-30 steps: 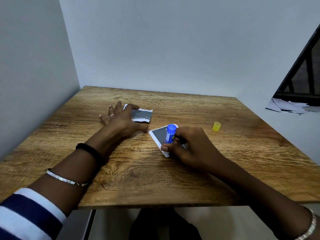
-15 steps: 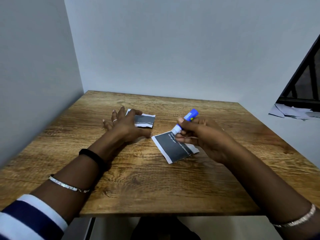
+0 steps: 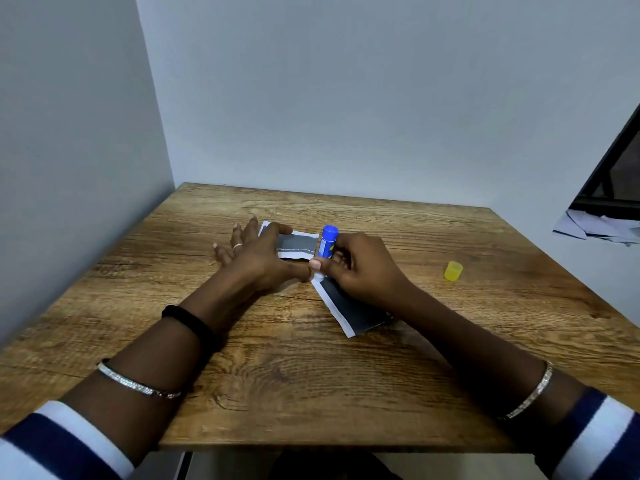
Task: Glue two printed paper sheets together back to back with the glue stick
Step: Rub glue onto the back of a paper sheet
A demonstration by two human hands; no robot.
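Note:
Two printed paper sheets lie on the wooden table (image 3: 311,375). The far sheet (image 3: 296,245) is dark grey with white text, and my left hand (image 3: 258,256) rests flat on its left part with fingers spread. The near sheet (image 3: 349,310) is dark with a white border and lies at an angle under my right hand (image 3: 363,268). That hand grips the blue glue stick (image 3: 325,244), held almost upright with its white tip down at the near sheet's top corner. My left thumb touches that corner.
The glue stick's yellow cap (image 3: 453,271) stands on the table to the right. Loose papers (image 3: 599,228) lie on a ledge beyond the table's right edge. Walls close in the table on the left and behind.
My right hand has swung the glue stick from tilted in the air to almost upright, tip down on the near sheet's top corner. My left hand stays on the far sheet.

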